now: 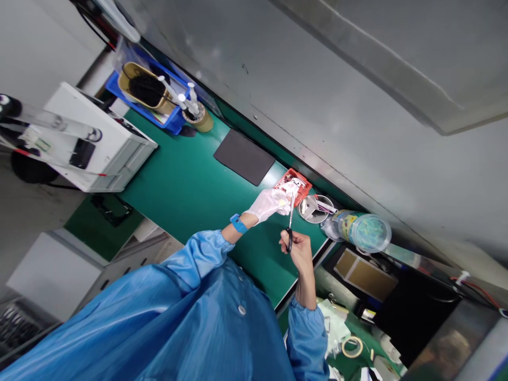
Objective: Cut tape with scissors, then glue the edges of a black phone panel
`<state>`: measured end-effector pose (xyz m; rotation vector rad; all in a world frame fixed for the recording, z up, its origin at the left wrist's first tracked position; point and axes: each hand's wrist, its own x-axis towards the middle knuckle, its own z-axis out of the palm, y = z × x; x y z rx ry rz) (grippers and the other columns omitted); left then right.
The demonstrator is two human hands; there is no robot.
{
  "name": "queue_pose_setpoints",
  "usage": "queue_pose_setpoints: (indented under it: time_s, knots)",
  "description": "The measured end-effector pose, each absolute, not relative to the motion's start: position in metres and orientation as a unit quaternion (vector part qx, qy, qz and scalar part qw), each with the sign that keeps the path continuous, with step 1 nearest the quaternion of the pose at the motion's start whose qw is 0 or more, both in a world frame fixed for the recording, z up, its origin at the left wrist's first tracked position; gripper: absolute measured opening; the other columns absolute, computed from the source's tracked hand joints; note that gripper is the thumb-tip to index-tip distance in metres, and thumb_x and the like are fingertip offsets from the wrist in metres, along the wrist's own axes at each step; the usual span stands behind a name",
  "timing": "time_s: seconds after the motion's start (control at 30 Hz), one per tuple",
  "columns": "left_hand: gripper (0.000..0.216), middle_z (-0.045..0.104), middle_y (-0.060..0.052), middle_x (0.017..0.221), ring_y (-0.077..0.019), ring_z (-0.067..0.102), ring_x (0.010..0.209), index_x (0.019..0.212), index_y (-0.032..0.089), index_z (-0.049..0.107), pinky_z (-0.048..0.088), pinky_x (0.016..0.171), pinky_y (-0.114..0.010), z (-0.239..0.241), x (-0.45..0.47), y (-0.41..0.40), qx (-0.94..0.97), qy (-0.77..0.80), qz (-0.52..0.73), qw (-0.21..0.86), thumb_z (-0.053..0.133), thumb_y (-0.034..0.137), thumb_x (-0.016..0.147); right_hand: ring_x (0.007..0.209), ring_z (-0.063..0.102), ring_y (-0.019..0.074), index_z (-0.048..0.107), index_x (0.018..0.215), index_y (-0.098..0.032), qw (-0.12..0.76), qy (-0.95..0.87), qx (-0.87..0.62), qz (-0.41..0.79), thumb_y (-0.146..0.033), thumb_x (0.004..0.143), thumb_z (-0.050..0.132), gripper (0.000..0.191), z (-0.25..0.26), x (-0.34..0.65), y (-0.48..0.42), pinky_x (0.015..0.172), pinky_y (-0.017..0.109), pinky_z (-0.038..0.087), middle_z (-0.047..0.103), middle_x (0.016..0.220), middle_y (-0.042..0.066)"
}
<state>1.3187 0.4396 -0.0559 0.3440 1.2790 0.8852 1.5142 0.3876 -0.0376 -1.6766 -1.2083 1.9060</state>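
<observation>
- Your view is strongly tilted, so the green worktop point(186, 185) runs diagonally from upper left to lower right.
- Light is even and fairly bright; the worktop shows only soft shadows.
- You get broad, pale glare on the grey metal panel point(357, 106) across the upper right.
- The white glove point(270, 203) is nearly blown out at centre.
- Edges bend and smear: the syringes point(51, 121) at far left look stretched and soft.
- The lower right corner is dark and blurred.

Two hands: left hand point(271, 203), right hand point(299, 250). One pair of scissors point(290, 222). One red tray point(294, 184). One dark mat point(244, 157). One blue bin point(153, 98).
</observation>
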Motion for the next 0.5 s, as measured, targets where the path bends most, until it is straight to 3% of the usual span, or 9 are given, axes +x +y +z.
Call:
queue_pose_setpoints:
  time_s: [0.5]
  knots:
    - [0.017,0.079,-0.001,0.094,-0.0131,0.075,0.076,0.113,0.012,0.08,0.069,0.076,-0.027,-0.09,1.327,0.472,0.13,0.629,0.318,0.697,0.085,0.028,0.116,0.04,0.051,0.0133,0.066,0.055,-0.026,0.145,-0.407,-0.623,0.652,-0.113,0.064,0.085,0.09,-0.082,1.512,0.404,0.042,0.029,0.042,0.06,0.046,0.002]
